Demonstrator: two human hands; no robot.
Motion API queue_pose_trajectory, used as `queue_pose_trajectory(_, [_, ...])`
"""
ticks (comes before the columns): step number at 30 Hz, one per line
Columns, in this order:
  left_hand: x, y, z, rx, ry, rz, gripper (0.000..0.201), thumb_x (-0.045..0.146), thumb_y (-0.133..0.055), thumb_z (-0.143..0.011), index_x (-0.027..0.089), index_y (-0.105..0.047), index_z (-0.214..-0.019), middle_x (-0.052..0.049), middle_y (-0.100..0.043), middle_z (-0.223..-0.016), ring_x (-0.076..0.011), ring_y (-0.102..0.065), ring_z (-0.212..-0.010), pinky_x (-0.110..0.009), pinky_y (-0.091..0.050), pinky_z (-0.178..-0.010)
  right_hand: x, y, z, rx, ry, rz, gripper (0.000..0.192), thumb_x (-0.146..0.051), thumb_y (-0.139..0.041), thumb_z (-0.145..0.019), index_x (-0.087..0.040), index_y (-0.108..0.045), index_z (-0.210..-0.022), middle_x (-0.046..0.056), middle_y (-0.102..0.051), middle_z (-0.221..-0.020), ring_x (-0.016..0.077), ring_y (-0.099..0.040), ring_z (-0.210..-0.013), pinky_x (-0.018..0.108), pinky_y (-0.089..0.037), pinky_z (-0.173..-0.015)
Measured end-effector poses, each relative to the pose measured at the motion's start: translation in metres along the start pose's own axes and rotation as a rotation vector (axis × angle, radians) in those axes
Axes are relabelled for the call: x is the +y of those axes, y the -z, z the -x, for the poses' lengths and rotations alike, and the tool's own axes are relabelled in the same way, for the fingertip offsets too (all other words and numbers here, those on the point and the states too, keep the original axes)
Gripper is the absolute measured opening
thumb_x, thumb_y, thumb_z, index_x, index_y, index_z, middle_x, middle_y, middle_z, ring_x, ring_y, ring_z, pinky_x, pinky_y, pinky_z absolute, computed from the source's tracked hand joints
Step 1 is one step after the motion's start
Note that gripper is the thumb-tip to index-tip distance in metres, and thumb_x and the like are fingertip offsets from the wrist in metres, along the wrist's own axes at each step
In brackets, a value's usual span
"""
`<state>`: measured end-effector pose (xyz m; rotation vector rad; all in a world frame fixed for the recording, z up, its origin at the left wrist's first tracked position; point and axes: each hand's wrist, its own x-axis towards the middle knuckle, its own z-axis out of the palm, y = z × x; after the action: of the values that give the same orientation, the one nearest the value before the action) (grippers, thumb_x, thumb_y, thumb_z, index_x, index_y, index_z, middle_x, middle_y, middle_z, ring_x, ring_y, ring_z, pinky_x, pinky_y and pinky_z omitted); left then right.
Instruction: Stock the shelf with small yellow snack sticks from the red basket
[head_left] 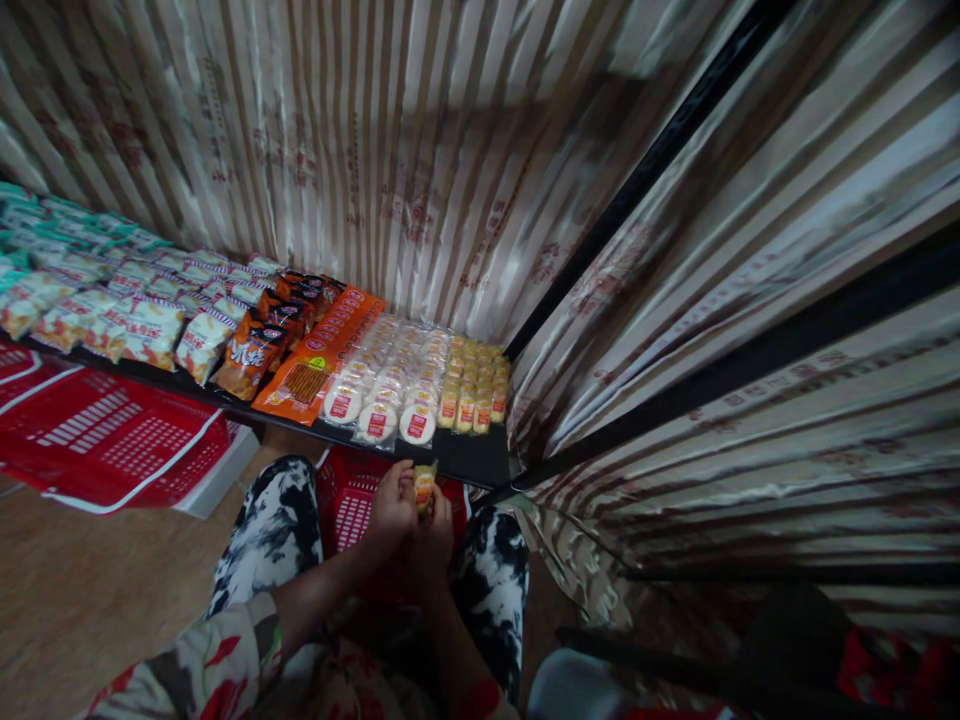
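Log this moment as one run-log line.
left hand: on small yellow packet | right hand: on packet too | over red basket | shelf: snack rows

Striped curtains [420, 150] hang behind a dark shelf [480, 462]; wooden floor [90, 590].

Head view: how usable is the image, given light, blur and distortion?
Head view: dim overall, brightest on the striped curtain; wide-angle bend splays the edges; right side smeared and dark; both hands and the small yellow packet show murky but readable.
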<state>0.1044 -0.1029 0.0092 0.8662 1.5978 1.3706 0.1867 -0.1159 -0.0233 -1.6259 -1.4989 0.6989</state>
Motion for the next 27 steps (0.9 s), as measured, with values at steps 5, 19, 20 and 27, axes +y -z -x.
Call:
queue_pose_trajectory(5, [0.004, -0.003, -0.004, -0.026, -0.093, -0.056, 0.018, 0.015, -0.046, -0.077, 0.017, -0.062, -0.086, -0.006, -0.062, -0.088, -0.0158, -0.061, -0.08, -0.029, -0.05, -0.076, 0.0, 0.003, -0.01, 0.07, -0.001, 0.004, 0.05, -0.042, -0.047, -0.077, -0.012, -0.054, -0.116, 0.015, -0.059, -0.107, 0.026, -0.056, -0.099, 0.038, -0.044, -0.087])
queue_pose_trajectory(19, [0.027, -0.015, -0.007, -0.083, -0.198, -0.159, 0.022, 0.007, -0.043, -0.078, 0.018, -0.062, -0.084, -0.005, -0.06, -0.09, -0.0154, -0.057, -0.087, -0.029, -0.047, -0.085, -0.006, 0.014, -0.027, 0.148, -0.003, 0.007, 0.047, -0.04, -0.049, -0.077, -0.014, -0.054, -0.116, 0.012, -0.061, -0.104, 0.0205, -0.059, -0.086, 0.031, -0.047, -0.077])
queue_pose_trajectory(20, [0.028, -0.016, -0.008, -0.092, -0.21, -0.162, 0.023, 0.007, -0.043, -0.078, 0.018, -0.062, -0.085, -0.005, -0.06, -0.091, -0.0155, -0.058, -0.088, -0.029, -0.047, -0.086, -0.007, 0.015, -0.029, 0.158, 0.002, 0.008, 0.047, -0.04, -0.049, -0.077, -0.014, -0.054, -0.116, 0.012, -0.061, -0.106, 0.0205, -0.059, -0.086, 0.031, -0.047, -0.077])
queue_pose_trajectory(27, [0.035, -0.029, -0.013, -0.141, -0.274, -0.21, 0.035, 0.002, -0.042, -0.073, 0.017, -0.061, -0.098, -0.006, -0.06, -0.099, -0.016, -0.057, -0.095, -0.03, -0.045, -0.09, -0.008, 0.025, -0.047, 0.183, 0.034, 0.015, 0.05, -0.042, -0.048, -0.077, -0.014, -0.053, -0.119, 0.012, -0.06, -0.104, 0.0204, -0.058, -0.084, 0.031, -0.048, -0.076])
